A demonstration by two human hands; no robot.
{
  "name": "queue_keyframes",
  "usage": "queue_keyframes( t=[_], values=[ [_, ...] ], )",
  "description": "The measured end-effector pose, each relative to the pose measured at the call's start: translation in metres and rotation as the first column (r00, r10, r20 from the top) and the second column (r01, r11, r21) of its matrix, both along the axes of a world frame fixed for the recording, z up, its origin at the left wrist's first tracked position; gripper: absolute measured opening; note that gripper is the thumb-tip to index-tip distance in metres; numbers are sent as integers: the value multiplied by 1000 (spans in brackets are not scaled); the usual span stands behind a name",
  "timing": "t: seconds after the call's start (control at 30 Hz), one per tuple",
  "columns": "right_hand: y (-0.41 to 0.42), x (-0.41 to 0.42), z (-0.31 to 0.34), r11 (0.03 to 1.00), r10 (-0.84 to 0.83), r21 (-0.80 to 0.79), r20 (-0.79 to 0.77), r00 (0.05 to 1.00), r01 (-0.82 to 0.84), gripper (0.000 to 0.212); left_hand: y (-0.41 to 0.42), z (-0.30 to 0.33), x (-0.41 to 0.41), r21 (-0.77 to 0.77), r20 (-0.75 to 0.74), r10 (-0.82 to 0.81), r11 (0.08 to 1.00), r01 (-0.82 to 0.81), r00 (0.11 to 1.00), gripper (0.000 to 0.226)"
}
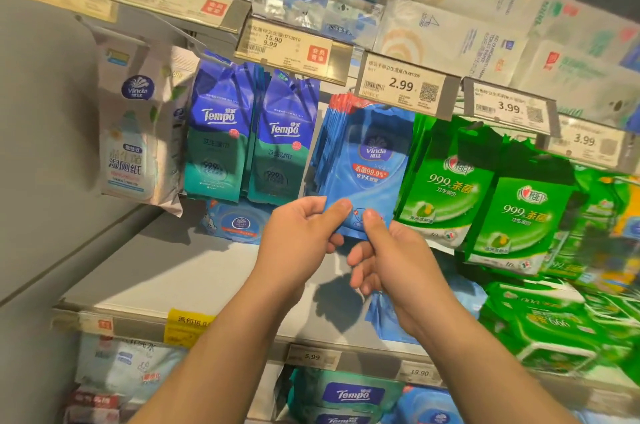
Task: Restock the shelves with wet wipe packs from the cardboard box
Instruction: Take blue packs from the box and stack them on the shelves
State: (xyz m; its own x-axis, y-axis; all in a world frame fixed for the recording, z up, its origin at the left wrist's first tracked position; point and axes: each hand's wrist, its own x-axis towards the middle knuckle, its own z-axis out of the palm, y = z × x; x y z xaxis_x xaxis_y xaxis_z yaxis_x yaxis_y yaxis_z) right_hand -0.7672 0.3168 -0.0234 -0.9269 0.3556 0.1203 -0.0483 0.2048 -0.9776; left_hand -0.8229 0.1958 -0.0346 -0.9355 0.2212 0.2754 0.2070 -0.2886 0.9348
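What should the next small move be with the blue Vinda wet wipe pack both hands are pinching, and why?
Probably lift the blue Vinda wet wipe pack so its top seats on the hook with the row of matching blue packs behind it. The left hand and right hand both pinch its bottom edge, and it lies in front of that row under the 2.99 price tag; its top is hidden.

Open grey shelf surface (194, 271) lies below the hanging rows, at left and centre, giving hand access beneath the Tempo packs (221, 139). The hanging blue Vinda packs (367, 160) sit tightly flanked by Tempo packs on the left and green packs (446, 188) touching on the right. Price-tag rail (401, 84) overhangs the hooks; stacked green packs (554, 319) fill the shelf's right end.
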Motion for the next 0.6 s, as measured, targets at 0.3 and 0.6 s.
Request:
queue_keyframes(
  t=[0.3,0.6],
  values=[
    [-11,3,-21,978,-67,-193,60,996,78,37,-7,-21,4,-78,136,-46,995,57,990,21],
    [-31,45,-73,956,-220,234,184,958,174,36,-60,-81,41,-568,-62,103,815,-120,993,42]
  ],
)
